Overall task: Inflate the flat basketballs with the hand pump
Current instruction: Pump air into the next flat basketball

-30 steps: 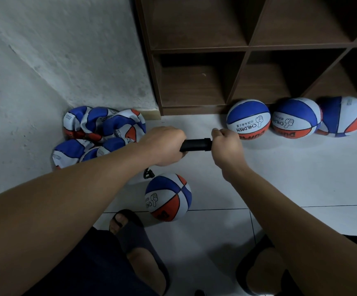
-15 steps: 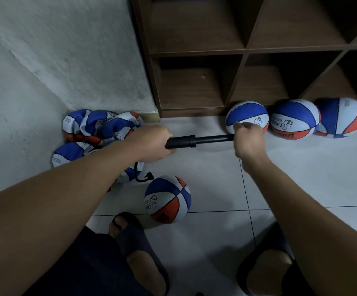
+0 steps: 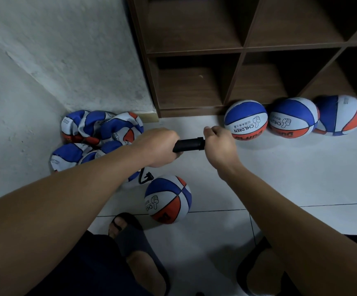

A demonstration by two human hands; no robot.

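black plastic forms the barrel of the hand pump [image 3: 189,144], which is held level above the white tiled floor [image 3: 301,178] between the two hands. the barrel's left end is gripped by the left hand [image 3: 158,146], whose fingers are curled round it. the pump's handle end is enclosed by the right hand [image 3: 220,144], fingers clenched round it, so that the handle itself is hidden; the fist is seen just beside the barrel's collar, and no rod is exposed between them. a thin black hose [image 3: 144,178] is seen hanging below the left hand, its end lying at the top left of the ball being filled [image 3: 168,199]. this blue, white and red ball is shown resting on the floor in front of a foot in a dark slipper [image 3: 135,238]. a heap of flat basketballs [image 3: 96,137], crumpled and folded, is piled in the corner against the rough white wall [image 3: 66,60], partly covered by the left forearm. three round basketballs [image 3: 292,118] are lined up in a row along the base of the brown wooden shelf unit [image 3: 237,48], the middle and right ones touching, well to the right of the flat heap.
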